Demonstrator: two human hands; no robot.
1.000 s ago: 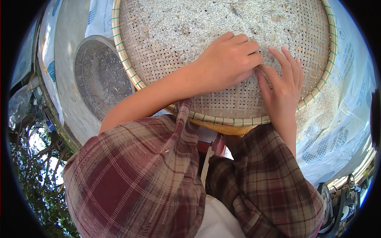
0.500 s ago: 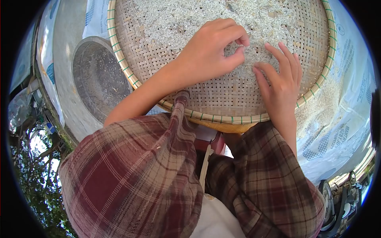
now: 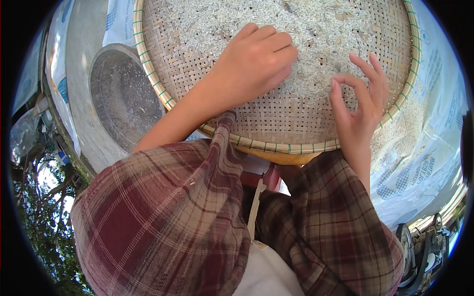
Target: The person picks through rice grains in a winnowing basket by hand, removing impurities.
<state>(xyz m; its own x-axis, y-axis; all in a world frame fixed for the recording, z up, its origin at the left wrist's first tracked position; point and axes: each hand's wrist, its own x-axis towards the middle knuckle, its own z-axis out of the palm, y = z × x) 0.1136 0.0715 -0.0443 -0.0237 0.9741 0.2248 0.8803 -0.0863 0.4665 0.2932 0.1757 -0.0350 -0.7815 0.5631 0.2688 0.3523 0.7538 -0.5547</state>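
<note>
A round woven bamboo winnowing tray (image 3: 276, 129), its rim bound with green thread, lies before me. Pale rice grains (image 3: 316, 29) are spread thickly over its far part and thin out toward me. My left hand (image 3: 259, 61) is over the rice with its fingers curled in; its back faces me, and what it may hold is hidden. On the right, my right hand (image 3: 363, 101) is above the weave, thumb and forefinger tips pinched together while the other fingers stand apart. Whatever lies in that pinch is too small to make out.
To the left stands a grey stone-like bowl (image 3: 106, 93) with scattered grains inside. Printed plastic sheeting (image 3: 419, 163) lies to the right, with spilled grain (image 3: 397, 130) on it. A parked motorbike (image 3: 427, 251) shows at the lower right, and trees at the lower left.
My left hand has drawn back slightly to the left, and its thumb and fingers have curled out of sight. My right hand has shifted right, its thumb and forefinger closing into a pinch.
</note>
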